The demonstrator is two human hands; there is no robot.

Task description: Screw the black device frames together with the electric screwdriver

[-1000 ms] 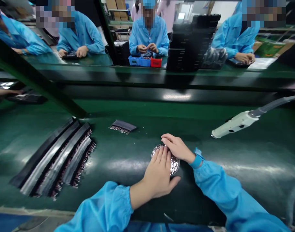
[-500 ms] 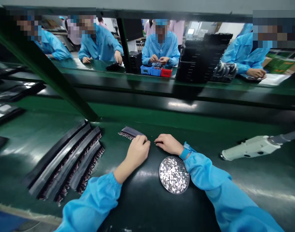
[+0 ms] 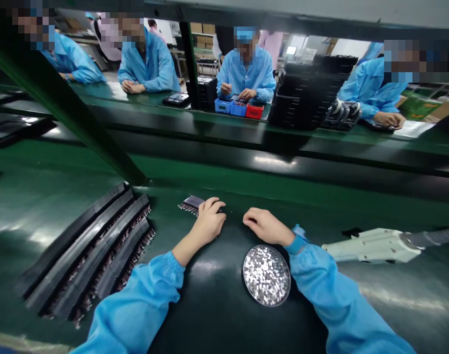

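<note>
Green bench top [image 3: 320, 194], glossy under the lights, dark mat [image 3: 217, 295] in the middle, and just left of centre frame sits the short pin strip [image 3: 191, 203], a dark comb with its pins pointing lower left. Left hand [image 3: 209, 222] is on it, fingers curled over its right end; the thumb's hidden, so whether that's a real pinch or only a touch, I cannot tell. Right hand [image 3: 266, 226] lies just to the right, apart from the left, palm down on the mat, fingers loosely bent, gripping nothing. Below it, beside the blue cuff, a round dish [image 3: 244, 278] packed with small silver pieces. Far right, a white hand tool [image 3: 372, 245] lies on the bench. Lower left, long black strips [image 3: 92, 250] fan out side by side. Across the top, people in blue coats work at the far bench, by blue and red bins [image 3: 239, 108] and stacked black trays [image 3: 301, 98].
</note>
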